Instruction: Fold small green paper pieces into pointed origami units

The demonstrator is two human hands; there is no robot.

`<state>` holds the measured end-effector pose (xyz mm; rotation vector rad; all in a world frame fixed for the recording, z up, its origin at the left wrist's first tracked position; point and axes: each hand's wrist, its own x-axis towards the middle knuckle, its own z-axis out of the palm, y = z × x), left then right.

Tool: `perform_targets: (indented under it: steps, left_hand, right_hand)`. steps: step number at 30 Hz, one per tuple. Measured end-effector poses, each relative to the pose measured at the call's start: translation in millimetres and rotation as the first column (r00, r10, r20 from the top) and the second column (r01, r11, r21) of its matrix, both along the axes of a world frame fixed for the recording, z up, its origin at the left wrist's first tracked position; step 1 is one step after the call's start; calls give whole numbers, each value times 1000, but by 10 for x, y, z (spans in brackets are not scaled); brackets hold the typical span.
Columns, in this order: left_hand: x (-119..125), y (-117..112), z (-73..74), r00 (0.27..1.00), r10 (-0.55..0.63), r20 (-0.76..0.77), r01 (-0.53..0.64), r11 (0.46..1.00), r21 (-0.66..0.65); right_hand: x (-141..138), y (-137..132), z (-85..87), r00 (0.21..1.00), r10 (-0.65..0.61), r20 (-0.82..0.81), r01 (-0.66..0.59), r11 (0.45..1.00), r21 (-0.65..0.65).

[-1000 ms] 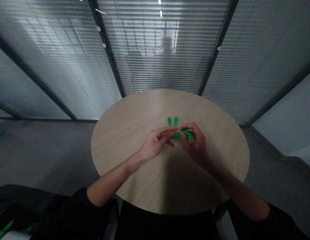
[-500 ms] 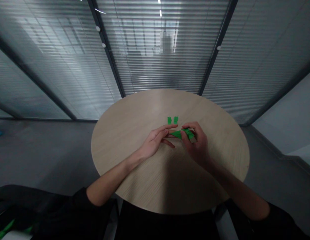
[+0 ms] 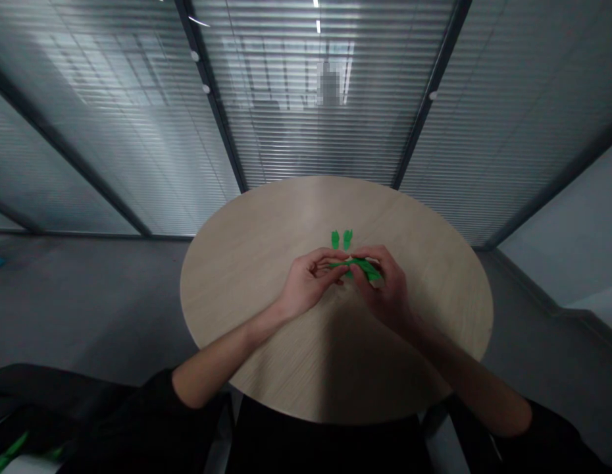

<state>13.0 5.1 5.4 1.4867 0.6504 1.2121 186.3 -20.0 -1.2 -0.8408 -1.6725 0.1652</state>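
A folded piece of green paper [image 3: 358, 266] is held just above the round wooden table [image 3: 266, 263], between both hands. My left hand [image 3: 308, 284] pinches its left end with thumb and curled fingers. My right hand [image 3: 382, 286] grips its right part, fingers wrapped over the top. Two small finished green paper shapes [image 3: 341, 239] lie side by side on the table just beyond my fingertips.
Glass walls with closed blinds [image 3: 306, 99] and dark frames stand behind the table. More green pieces [image 3: 10, 451] lie on something white at the bottom left corner, next to my dark sleeve. Grey floor surrounds the table.
My left hand has gone from stretched fingers to a closed pinch on the paper. Both hands have drawn closer together and slightly farther away from me. The two small shapes have stayed put.
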Motion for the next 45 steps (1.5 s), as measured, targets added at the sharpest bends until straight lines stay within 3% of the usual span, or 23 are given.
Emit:
perform_targets:
  steps: [5, 9, 14, 35, 45]
  left_hand:
    - [-15, -7, 4, 988, 138, -69, -132, 988, 84]
    - [-29, -24, -5, 975, 192, -109, -172, 971, 164]
    - [-27, -25, -26, 964, 225, -143, -193, 960, 203]
    - [-18, -11, -45, 969, 215, -120, -199, 970, 139]
    - [-9, -56, -20, 926, 315, -209, -256, 929, 269]
  right_hand:
    - [10, 14, 6, 1000, 28, 0, -28, 1000, -9]
    - [33, 23, 25, 993, -87, 74, 81, 993, 82]
    - [32, 22, 22, 986, -102, 131, 93, 993, 76]
    - [24, 26, 11, 976, -120, 184, 96, 987, 132]
    - [11, 6, 23, 978, -78, 192, 61, 994, 93]
